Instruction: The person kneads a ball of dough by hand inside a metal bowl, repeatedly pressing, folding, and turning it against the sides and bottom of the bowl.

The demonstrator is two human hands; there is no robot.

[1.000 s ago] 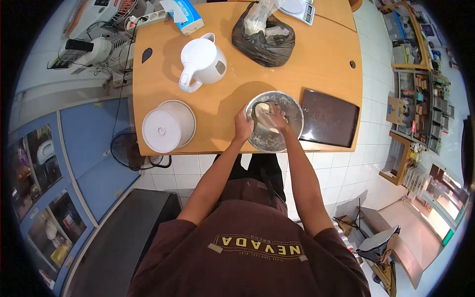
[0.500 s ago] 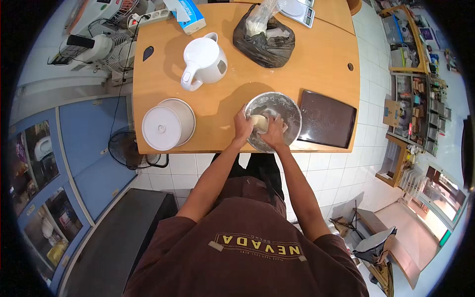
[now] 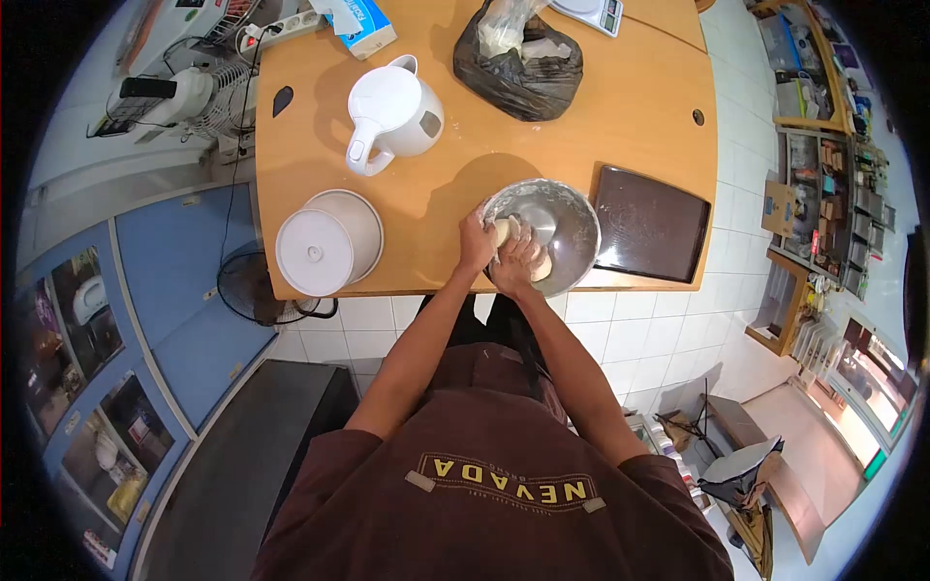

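Observation:
A metal mixing bowl, dusted with flour on its inner wall, sits at the front edge of the table. In it lies a lump of pale dough, partly hidden under my fingers. My left hand grips the bowl's left rim, its thumb side close to the dough. Inside the bowl, my right hand is wrapped over the dough and presses it, with dough showing on both sides. Both hands have flour on the fingers.
Right of the bowl lies a dark baking tray. A white lidded container and a white electric kettle stand to the left. Behind are a black plastic bag, a kitchen scale and a blue box.
My right hand has moved left and turned over the dough, which now shows at its right side too. The bowl has shifted or tilted slightly. The view has moved a little.

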